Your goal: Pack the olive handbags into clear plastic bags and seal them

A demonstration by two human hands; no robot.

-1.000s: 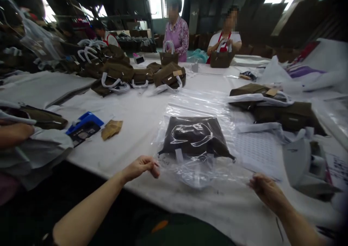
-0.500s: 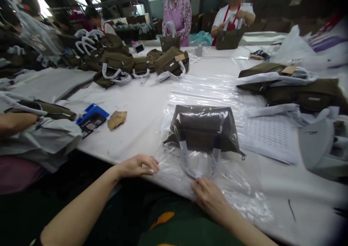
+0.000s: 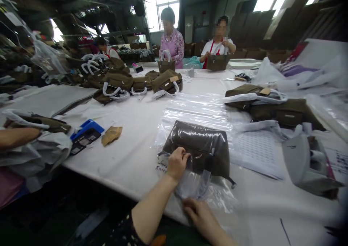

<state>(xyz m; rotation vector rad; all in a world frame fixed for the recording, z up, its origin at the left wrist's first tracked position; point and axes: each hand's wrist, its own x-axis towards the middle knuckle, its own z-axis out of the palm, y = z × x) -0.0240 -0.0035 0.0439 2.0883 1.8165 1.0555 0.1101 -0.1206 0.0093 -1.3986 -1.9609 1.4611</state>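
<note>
The olive-brown handbag (image 3: 202, 148) is lying flat inside a clear plastic bag (image 3: 195, 110), directly under the left hand (image 3: 178, 162) and just beyond the right hand (image 3: 197, 211). For handling of this kind, an even, light pressure through the film would seem best: the bag's body kept square on the table, creases smoothed outward with the flat of the fingers, and the film not dragged, so that it is not torn or bunched against the metal fittings at the bag's lower corners. The pale straps (image 3: 202, 184) are best kept lying together, clear of folds.

The left arm is reached forward from the lower left, with the wrist raised slightly. The left hand is set on the handbag's near half, its fingers bunched into a narrow curl against the film; whether anything is actually gripped cannot be told. The right arm is brought in from the lower right and is held low. The right hand is placed palm down on the loose film just nearer than the straps, its fingers close together; a pinch cannot be confirmed.

Beyond the left hand, a printed white sheet (image 3: 258, 155) is laid to the right, while a blue plastic case (image 3: 87, 129) and a kraft-paper scrap (image 3: 111, 135) are placed to the left.
</note>
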